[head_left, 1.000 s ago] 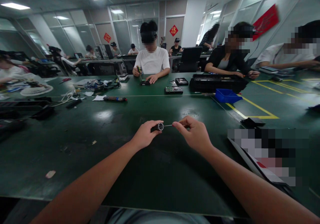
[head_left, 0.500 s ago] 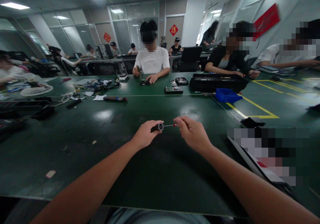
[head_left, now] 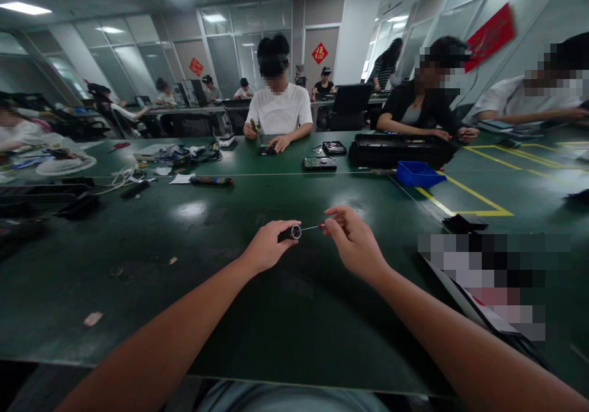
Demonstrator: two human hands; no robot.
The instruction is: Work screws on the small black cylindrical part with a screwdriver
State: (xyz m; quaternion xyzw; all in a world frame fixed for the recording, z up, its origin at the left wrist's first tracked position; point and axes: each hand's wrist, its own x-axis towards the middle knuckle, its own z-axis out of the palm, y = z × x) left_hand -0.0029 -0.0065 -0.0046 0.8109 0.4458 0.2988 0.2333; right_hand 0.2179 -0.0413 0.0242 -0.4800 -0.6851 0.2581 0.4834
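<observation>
My left hand point(head_left: 268, 246) is closed around a black cylindrical object with a silver-rimmed round end point(head_left: 296, 232), which faces towards me and to the right. What kind of object it is I cannot make out. In my right hand point(head_left: 356, 240) is a thin screwdriver point(head_left: 321, 225) with a red handle, pinched between thumb and fingers. Its metal shaft points left and reaches the rim of the black cylinder. Whether the tip sits in a screw is too small to see. Both hands are above the green tabletop point(head_left: 276, 320).
Across the table a person in a white shirt point(head_left: 280, 108) works on a small dark part. A green circuit board point(head_left: 319, 164), a long black casing point(head_left: 400, 151) and a blue tray point(head_left: 419, 174) lie ahead. Cables point(head_left: 184, 153) and a dark tool point(head_left: 211, 180) are further left.
My right hand has shifted slightly, its index finger lifting and straightening along the screwdriver handle. The shaft slants a little more; my left hand and the cylinder hold still.
</observation>
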